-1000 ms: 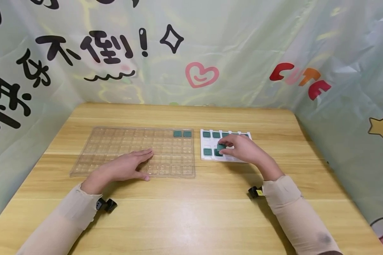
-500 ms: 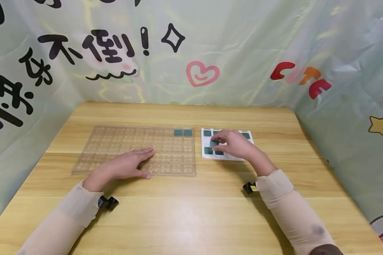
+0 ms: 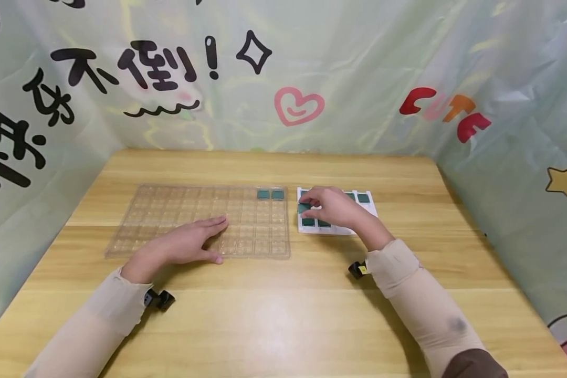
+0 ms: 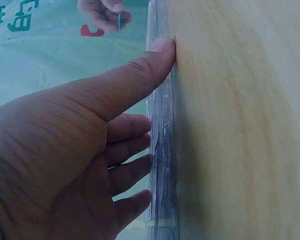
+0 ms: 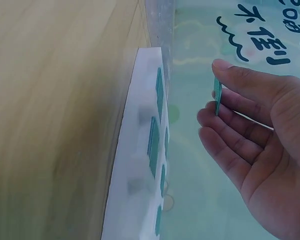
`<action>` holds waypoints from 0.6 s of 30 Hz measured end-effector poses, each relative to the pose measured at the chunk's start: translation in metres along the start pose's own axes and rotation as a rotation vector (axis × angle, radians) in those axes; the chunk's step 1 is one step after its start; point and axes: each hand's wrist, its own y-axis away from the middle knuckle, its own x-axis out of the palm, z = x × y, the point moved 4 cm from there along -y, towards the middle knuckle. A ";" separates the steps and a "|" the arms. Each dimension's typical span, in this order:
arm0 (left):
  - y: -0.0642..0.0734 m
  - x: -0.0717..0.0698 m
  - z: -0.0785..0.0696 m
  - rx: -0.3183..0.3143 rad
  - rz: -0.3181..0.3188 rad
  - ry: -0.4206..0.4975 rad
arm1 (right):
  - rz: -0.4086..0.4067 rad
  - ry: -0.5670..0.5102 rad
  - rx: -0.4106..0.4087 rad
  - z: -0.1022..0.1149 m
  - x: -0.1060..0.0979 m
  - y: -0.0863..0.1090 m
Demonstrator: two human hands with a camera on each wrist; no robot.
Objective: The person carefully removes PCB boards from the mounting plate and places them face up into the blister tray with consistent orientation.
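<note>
In the head view my right hand point(image 3: 334, 208) is raised over the left side of a white tray point(image 3: 367, 211), pinching a small green square chip point(image 5: 218, 95) between thumb and fingertips. The right wrist view shows that chip edge-on, clear of the tray. My left hand point(image 3: 184, 245) rests on the front part of a clear plastic tray point(image 3: 170, 205) with many compartments. Its fingers lie extended, and the thumb point(image 4: 160, 47) touches the tray's front edge. Two green chips point(image 3: 270, 195) sit in the back right compartments of the clear tray.
Several more green chips point(image 3: 363, 198) lie in the white tray, partly hidden by my right hand. Both trays stand side by side on a wooden table point(image 3: 274, 315), a narrow gap between them. Printed curtains point(image 3: 359, 68) hang behind and beside the table.
My right hand has moved left across the white tray toward the clear tray, carrying the pinched green chip. My left hand has stayed in place on the clear tray.
</note>
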 end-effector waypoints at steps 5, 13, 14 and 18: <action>0.002 0.001 0.001 0.009 -0.005 -0.014 | 0.011 -0.012 -0.024 0.009 0.001 -0.010; 0.002 0.002 -0.001 0.047 -0.035 -0.045 | 0.038 0.005 -0.024 0.021 0.004 -0.027; 0.001 0.001 -0.002 0.047 -0.039 -0.046 | 0.039 0.006 -0.027 0.022 0.004 -0.029; -0.001 0.000 -0.001 0.034 -0.049 -0.043 | 0.046 -0.001 -0.025 0.027 0.004 -0.040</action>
